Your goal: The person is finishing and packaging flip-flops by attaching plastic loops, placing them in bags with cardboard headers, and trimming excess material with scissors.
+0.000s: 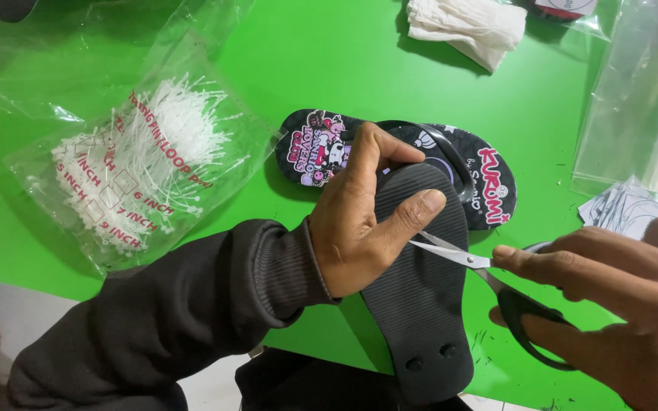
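In the middle of the frame a black sandal (420, 304) lies sole-up, held steady by the left hand (367, 221), fingers curled round its edge and thumb pressed flat; the right hand (618, 304), at lower right, grips black-handled scissors (489, 278), blades slightly parted at the thumb; beneath lies a printed sandal (489, 179) on the green worktop (344, 61); a bag of white loop pins (138, 175) sits left.

- A black flip-flop (420, 304) is held sole-up, its ribbed underside facing the camera, two round strap plugs showing near its lower end.
- A second flip-flop (489, 186) lies face-up on the green surface beneath it, black with a cartoon print and pink lettering.
- Scissors (489, 278) with black handles have their slim metal blades slightly parted, tips at the upturned sole's right edge.
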